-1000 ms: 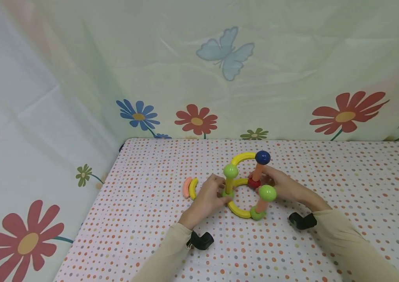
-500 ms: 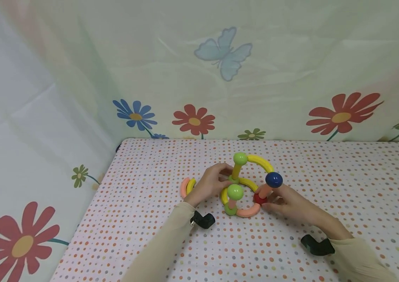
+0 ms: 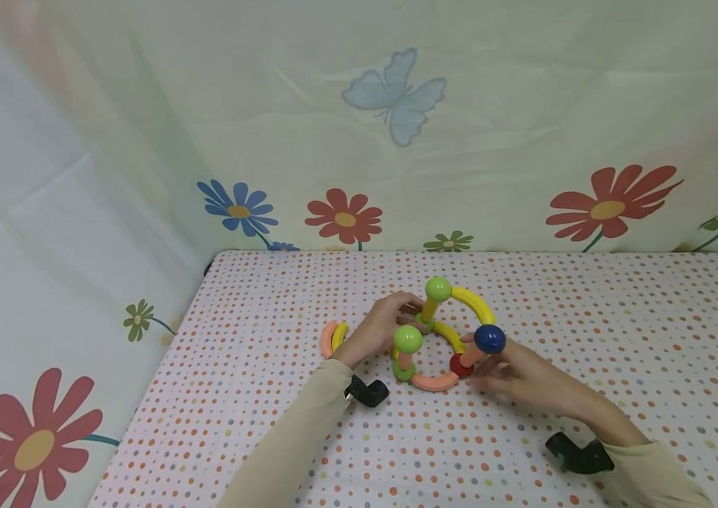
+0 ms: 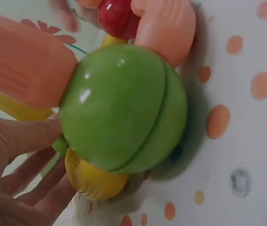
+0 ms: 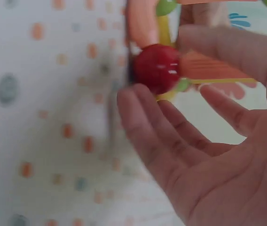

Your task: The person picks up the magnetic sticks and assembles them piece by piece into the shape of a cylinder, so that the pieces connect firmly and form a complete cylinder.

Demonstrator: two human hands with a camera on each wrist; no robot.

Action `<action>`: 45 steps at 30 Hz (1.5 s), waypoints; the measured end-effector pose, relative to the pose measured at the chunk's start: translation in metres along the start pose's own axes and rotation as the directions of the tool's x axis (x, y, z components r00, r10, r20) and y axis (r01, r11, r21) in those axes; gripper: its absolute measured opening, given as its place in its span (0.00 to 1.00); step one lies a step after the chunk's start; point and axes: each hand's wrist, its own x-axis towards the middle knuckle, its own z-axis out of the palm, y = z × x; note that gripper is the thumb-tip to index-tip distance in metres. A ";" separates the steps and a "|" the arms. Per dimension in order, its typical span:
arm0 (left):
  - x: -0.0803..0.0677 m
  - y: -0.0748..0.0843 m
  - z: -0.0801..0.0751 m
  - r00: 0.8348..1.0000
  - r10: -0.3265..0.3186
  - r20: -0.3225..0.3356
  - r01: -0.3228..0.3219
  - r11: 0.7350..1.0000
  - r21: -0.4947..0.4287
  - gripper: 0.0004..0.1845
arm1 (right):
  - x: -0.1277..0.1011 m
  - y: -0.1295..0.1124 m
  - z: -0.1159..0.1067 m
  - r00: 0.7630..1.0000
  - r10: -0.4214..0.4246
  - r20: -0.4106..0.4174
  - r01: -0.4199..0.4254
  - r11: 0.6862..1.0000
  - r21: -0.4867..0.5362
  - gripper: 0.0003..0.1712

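A toy frame of magnetic sticks and balls stands on the dotted table. Its base ring joins green balls, a red ball (image 5: 156, 69), yellow curved sticks and a salmon curved stick (image 3: 435, 382). Three short posts rise from it, topped by two light green balls (image 3: 408, 339) and a dark blue ball (image 3: 490, 339). My left hand (image 3: 384, 326) reaches round the far left post, thumb and fingers about its lower green ball (image 3: 424, 321). Beside the red ball, my right hand (image 3: 527, 377) has its fingers spread and loosely bent, slightly blurred.
A salmon curved stick (image 3: 329, 339) and a yellow curved stick (image 3: 338, 336) lie left of the frame, close to my left forearm. A patterned curtain (image 3: 308, 127) hangs behind the table's (image 3: 619, 339) far edge.
The frame has turned: the blue-topped post came from the back toward me at the right, and the front green-topped post swung left. My left hand moved back; the right hand moved nearer me.
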 end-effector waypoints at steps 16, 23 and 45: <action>0.000 -0.001 0.000 0.998 0.041 -0.047 -0.037 0.996 0.078 0.15 | 0.009 -0.028 -0.001 0.993 -0.026 -0.116 -0.007 0.962 -0.274 0.07; -0.001 -0.001 -0.001 0.998 0.041 -0.053 -0.037 0.997 0.070 0.14 | 0.013 -0.030 -0.003 0.998 -0.044 -0.050 0.028 0.956 -0.293 0.06; -0.006 0.001 -0.007 0.997 0.044 -0.066 -0.036 0.991 0.127 0.21 | 0.007 -0.031 -0.035 0.972 -0.145 -0.187 0.068 0.928 -0.366 0.19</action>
